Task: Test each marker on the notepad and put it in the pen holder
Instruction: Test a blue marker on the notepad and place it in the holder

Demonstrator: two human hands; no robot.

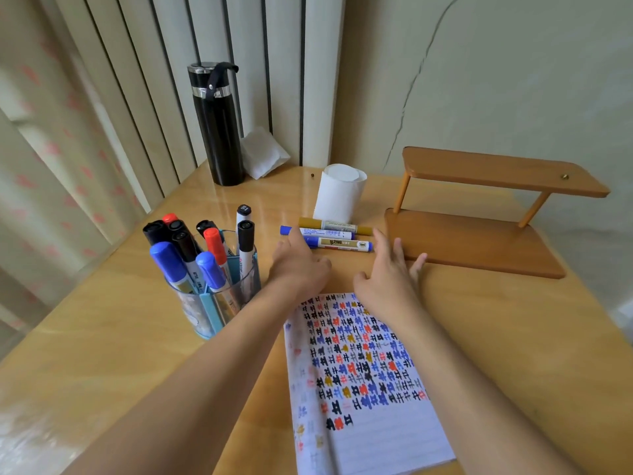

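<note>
Three markers lie side by side beyond my hands: a gold one (337, 227) farthest, a blue one (325, 232) in the middle, and a blue one with a gold label (346, 244) nearest. My left hand (298, 265) reaches over their left ends, fingers apart, one finger against the middle blue marker. My right hand (394, 272) is spread flat on the table just right of them, holding nothing. The clear pen holder (212, 299) at the left holds several capped black, red and blue markers. The open notepad (359, 378), covered in coloured test marks, lies under my forearms.
A black flask (217, 128) and a crumpled tissue (262, 154) stand at the back left. A white paper roll (339, 193) sits behind the markers. A wooden two-tier stand (479, 214) occupies the right. The table's edge runs along the left.
</note>
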